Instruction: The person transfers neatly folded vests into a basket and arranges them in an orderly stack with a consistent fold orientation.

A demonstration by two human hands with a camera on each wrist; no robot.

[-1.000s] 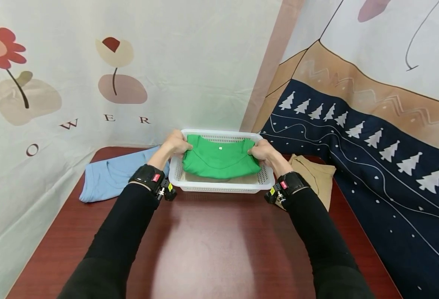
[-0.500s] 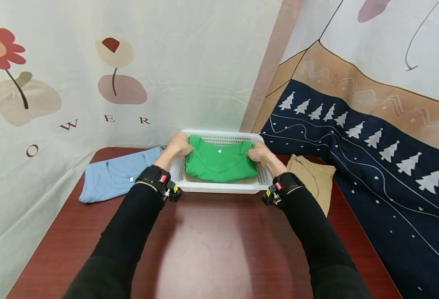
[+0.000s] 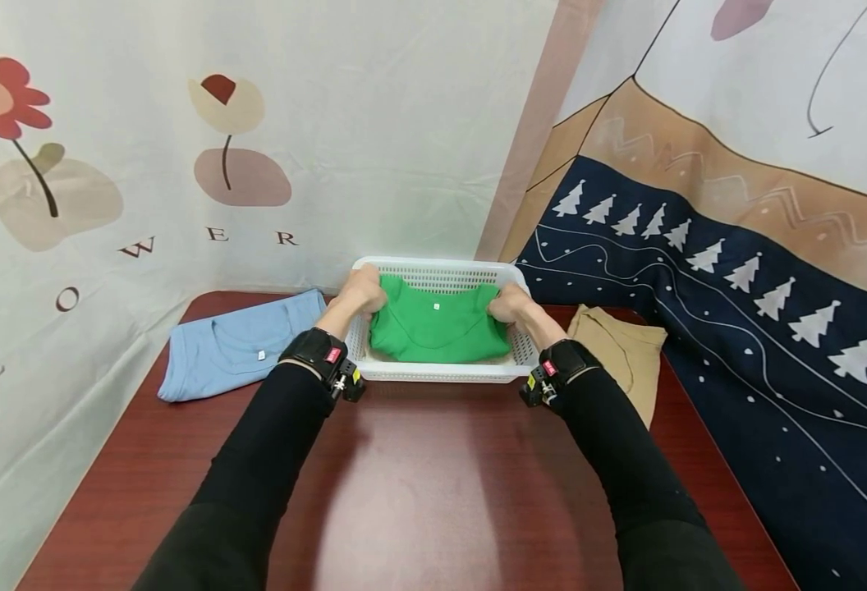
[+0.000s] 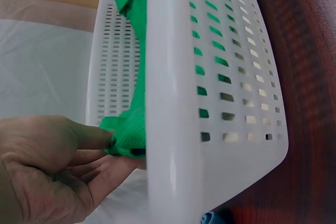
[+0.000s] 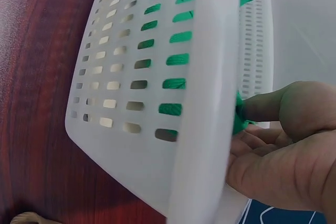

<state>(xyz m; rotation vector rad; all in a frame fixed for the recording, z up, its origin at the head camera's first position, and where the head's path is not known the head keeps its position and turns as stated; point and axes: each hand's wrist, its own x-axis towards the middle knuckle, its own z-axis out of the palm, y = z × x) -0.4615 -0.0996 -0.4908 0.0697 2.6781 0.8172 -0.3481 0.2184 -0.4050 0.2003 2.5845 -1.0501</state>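
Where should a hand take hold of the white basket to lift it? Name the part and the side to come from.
Probably the two short end rims of the white basket, coming in from left and right. The rim is a broad, smooth lip, and the left hand and right hand already sit at those ends, gripping the green shirt inside.

i see a folded green shirt [image 3: 437, 330] lying flat inside the white basket [image 3: 441, 372], centre of frame.

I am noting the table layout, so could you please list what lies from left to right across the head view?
Blue shirt → left hand → green shirt in the white basket → right hand → tan garment.
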